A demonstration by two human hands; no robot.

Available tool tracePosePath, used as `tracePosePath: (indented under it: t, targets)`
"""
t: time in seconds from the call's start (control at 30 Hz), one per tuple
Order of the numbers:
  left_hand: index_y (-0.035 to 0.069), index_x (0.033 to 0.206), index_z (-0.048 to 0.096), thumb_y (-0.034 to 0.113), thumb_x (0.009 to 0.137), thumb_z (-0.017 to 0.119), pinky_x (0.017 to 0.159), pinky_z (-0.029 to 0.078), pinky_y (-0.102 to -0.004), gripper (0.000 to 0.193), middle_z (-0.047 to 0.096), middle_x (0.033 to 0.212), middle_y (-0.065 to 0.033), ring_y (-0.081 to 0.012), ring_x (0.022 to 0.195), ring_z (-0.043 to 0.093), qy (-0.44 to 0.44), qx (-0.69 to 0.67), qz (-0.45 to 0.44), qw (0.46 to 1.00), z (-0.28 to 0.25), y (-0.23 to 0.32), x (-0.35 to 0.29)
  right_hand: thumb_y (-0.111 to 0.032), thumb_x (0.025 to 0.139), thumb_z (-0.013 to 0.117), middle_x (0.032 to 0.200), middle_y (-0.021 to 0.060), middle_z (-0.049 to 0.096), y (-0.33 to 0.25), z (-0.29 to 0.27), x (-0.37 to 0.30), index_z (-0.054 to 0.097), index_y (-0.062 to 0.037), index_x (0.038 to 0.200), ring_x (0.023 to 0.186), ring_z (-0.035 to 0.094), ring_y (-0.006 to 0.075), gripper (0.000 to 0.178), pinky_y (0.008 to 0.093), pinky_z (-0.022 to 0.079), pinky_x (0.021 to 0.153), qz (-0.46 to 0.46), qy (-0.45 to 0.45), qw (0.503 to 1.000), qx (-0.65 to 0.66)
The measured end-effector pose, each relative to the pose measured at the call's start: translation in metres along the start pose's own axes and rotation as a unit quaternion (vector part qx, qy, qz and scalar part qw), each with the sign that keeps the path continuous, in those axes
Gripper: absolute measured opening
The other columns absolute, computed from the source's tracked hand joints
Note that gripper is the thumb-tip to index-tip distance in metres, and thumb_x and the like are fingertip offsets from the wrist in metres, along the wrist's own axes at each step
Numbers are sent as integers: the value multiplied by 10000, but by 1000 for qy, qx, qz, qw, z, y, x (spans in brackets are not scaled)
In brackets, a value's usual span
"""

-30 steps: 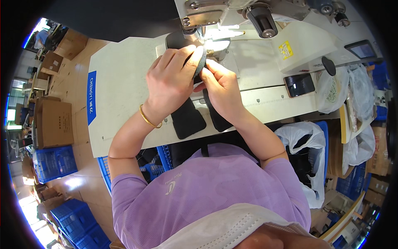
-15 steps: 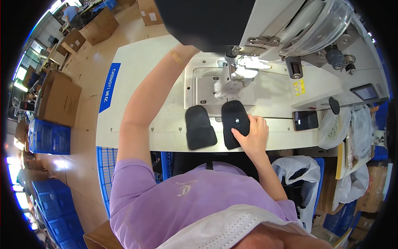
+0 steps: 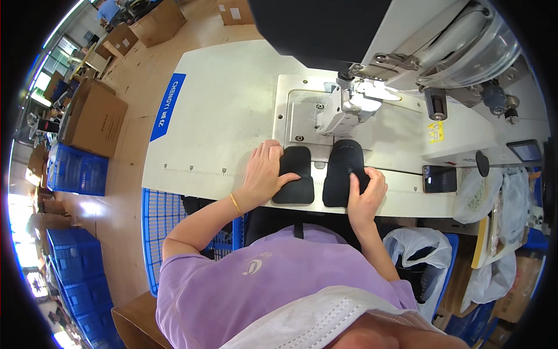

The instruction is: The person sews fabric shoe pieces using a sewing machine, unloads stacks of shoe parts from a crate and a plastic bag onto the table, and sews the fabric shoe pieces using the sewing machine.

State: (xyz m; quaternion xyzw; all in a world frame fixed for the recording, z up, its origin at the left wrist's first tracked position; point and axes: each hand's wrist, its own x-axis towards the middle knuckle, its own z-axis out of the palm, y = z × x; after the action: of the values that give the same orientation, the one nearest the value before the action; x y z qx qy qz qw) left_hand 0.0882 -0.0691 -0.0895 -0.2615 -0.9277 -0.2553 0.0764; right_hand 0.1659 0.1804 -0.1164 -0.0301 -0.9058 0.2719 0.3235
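Note:
Two black rounded fabric pads lie side by side at the front of the white sewing table (image 3: 226,87). My left hand (image 3: 264,174) grips the left pad (image 3: 296,189) by its left edge, thumb across its face. My right hand (image 3: 366,195) holds the right pad (image 3: 343,177) at its right edge, with the thumb pressed on top near its middle. The right pad's upper end reaches close to the sewing machine's clamp head (image 3: 340,119). Fingertips of both hands are partly hidden at the pad edges.
A phone (image 3: 439,179) and a clear plastic bag (image 3: 478,195) lie at the table's right. The dark machine head (image 3: 314,29) overhangs the back. Below the front edge are a blue crate (image 3: 157,232) and a white-bag-lined bin (image 3: 427,247). Cartons (image 3: 96,119) stand at left.
My left hand has come down from behind the machine head to grasp the left pad, which now sits straighter. My right hand stays on the right pad. The whole view has shifted slightly.

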Motion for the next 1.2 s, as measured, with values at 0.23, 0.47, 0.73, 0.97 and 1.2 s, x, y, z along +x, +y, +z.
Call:
tracePosePath:
  t: [0.23, 0.47, 0.73, 0.97, 1.2]
  targets:
    - [-26, 1285, 513, 15, 800, 732, 716, 565, -293, 533, 692, 965, -89, -158, 851, 678, 27, -610, -244, 753, -20, 11, 26, 12, 955, 549, 1163, 207, 536, -2, -26, 19, 333, 70, 1344, 1025, 590, 233, 448, 322, 482, 927, 41, 172, 944, 280]
    - [2, 1045, 675, -9, 856, 691, 773, 565, -268, 190, 705, 996, -86, -140, 872, 677, -3, -716, -196, 669, -55, 74, 40, 5, 940, 509, 964, 58, 608, -75, -30, 73, 604, 36, 1082, 847, 579, 134, 173, 232, 448, 777, 65, -154, 876, 453]
    - [20, 1088, 621, 7, 888, 667, 804, 552, -284, 205, 678, 1018, -71, -147, 897, 661, 137, -693, -154, 691, -50, 66, 52, -32, 896, 640, 1031, 94, 562, -72, -36, 52, 609, 40, 970, 786, 584, 94, 108, 202, 501, 653, 127, -125, 855, 488]
    - [1, 1087, 616, -12, 868, 685, 808, 551, -279, 230, 676, 1014, -83, -152, 899, 659, 116, -699, -146, 690, -47, 59, 55, 61, 860, 632, 977, 95, 575, -74, -33, 54, 577, 58, 911, 772, 639, 118, 75, 244, 560, 690, 167, -97, 796, 573]
    - [-26, 1092, 599, -22, 843, 708, 803, 554, -281, 272, 674, 1005, -85, -148, 896, 653, 142, -630, -94, 757, -52, 60, 76, -19, 923, 583, 898, 123, 676, -70, -45, 69, 597, 59, 904, 718, 667, 139, 82, 238, 562, 649, 223, -229, 774, 547]
